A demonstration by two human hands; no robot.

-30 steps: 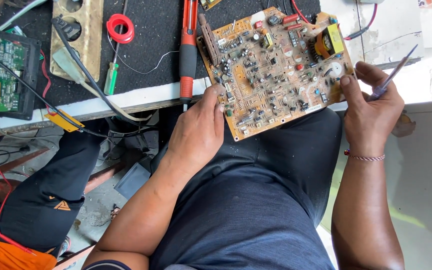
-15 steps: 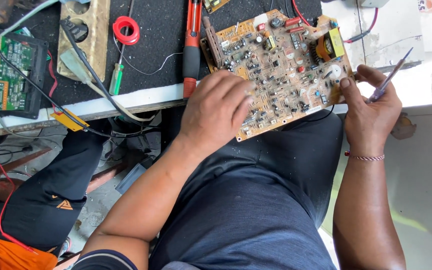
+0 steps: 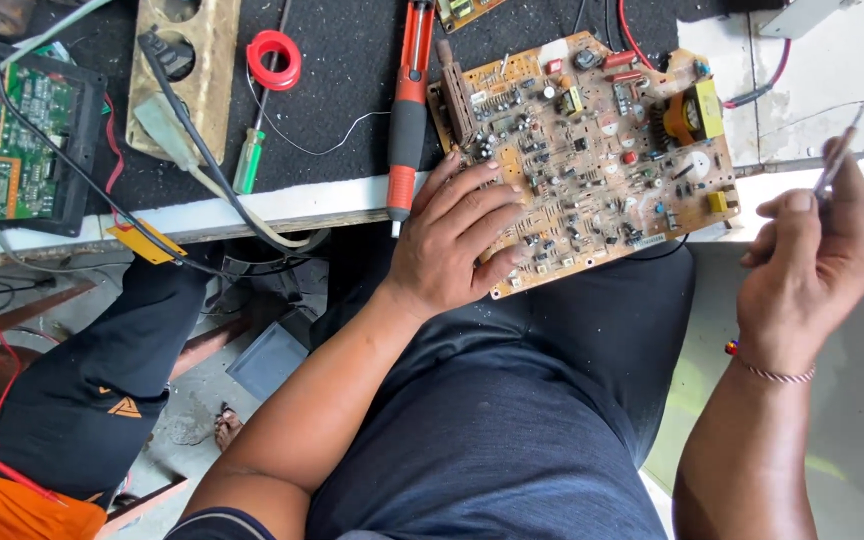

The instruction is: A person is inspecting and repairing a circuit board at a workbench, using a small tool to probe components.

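Circuit board (image 3: 592,150) under flat left hand (image 3: 452,240); right hand (image 3: 812,260) raised

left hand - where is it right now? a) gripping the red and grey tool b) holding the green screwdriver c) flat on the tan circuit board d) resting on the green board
c: the left hand lies palm down with its fingers spread over the lower left part of the tan circuit board; the red and grey tool lies untouched beside it.

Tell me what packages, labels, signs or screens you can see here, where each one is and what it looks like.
No packages, signs or screens in view.
Yellow label: a small flat rectangular tag on a black cable at the bench's front edge, left of the left hand.
Orange emblem: a small triangular mark on the black trouser leg of another person, lower left.
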